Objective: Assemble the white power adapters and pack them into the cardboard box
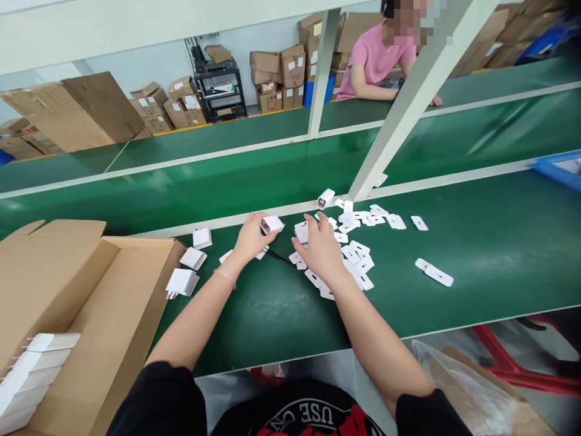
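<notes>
My left hand [250, 237] grips a small white charger block [272, 225] just above the green table [476, 260]. My right hand [320, 245] rests, fingers spread, on a heap of flat white plastic tabs [358, 248], its fingertips touching a white block [301, 232]. Another white charger [325, 198] lies beyond the heap by the frame post. Three more white chargers [193, 258] lie left of my left hand, near the carton. A thin dark tool [278, 257] lies on the table between my hands.
An open cardboard carton [104, 315] stands at the left, with white chargers [31, 375] stacked in it. A slanted white frame post [408, 103] rises behind the heap. A person in pink [376, 60] leans on the far bench. A blue bin [560, 169] sits far right.
</notes>
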Available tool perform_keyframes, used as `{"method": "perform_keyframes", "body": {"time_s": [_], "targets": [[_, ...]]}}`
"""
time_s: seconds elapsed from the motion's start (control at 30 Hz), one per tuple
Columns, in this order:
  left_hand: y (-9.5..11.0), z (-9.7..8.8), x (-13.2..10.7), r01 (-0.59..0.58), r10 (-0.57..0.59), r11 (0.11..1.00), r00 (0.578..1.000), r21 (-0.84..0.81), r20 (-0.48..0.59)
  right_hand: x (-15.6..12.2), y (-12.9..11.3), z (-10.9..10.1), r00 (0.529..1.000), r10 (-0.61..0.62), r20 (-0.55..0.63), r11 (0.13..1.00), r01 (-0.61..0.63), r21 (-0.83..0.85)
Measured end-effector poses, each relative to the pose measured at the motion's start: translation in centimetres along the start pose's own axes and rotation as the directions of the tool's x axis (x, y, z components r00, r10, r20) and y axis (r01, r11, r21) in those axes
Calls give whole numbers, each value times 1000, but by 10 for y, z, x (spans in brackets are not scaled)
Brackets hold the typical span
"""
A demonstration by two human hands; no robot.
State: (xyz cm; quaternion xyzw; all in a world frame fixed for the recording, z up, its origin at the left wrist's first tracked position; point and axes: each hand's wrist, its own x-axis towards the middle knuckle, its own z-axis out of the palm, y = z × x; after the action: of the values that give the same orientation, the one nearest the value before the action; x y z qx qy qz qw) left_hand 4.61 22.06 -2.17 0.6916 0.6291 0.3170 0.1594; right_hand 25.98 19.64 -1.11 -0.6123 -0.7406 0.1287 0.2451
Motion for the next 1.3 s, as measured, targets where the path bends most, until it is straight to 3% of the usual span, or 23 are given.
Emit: {"method": "perform_keyframes", "body": {"time_s": [0.07,0.17,0.23,0.3,0.4,0.53,0.67,0.8,0.87,0.97,1.1,1.2,1.3], "targets": [[-6,-10,-35,74,-101,977,987,-199,-128,10,13,-6,999,-34,-38,999,33,-18],[-21,-20,-82,155,-255,853,957,-499,-140,39,39,-12,992,-84,-92,996,80,-42],[-32,-21,-102,152,-293,790,944,-593,-149,67,57,-11,991,-80,-108,995,74,-62],[-38,-16,-111,102,-278,771,942,-629,-188,95,69,-7,995,5,-100,999,-10,-51],[-39,-8,-112,0,-163,742,970,-671,-180,122,74,1,996,86,30,996,-85,-39],[-28,-9,-113,11,-70,754,996,-656,-64,124,53,11,993,10,116,999,-5,-40],[-20,-20,-117,-34,-21,844,995,-536,-97,104,17,30,957,-197,211,980,190,56],[-20,-27,-118,-107,31,880,985,-464,-169,77,-17,45,825,-459,330,888,419,190],[-20,-28,-118,-127,42,880,981,-458,-192,60,-28,41,794,-508,335,861,468,197],[-19,-29,-120,-129,41,867,981,-481,-190,28,-29,21,836,-488,253,873,466,145],[-14,-29,-122,-168,66,829,977,-534,-205,-25,6,-4,936,-343,81,938,347,-32],[-12,-26,-123,-208,92,801,969,-561,-229,-67,40,-11,958,-283,51,945,288,-156],[-10,-24,-125,-200,96,795,974,-573,-207,-101,59,-13,961,-260,98,939,275,-208]]}}
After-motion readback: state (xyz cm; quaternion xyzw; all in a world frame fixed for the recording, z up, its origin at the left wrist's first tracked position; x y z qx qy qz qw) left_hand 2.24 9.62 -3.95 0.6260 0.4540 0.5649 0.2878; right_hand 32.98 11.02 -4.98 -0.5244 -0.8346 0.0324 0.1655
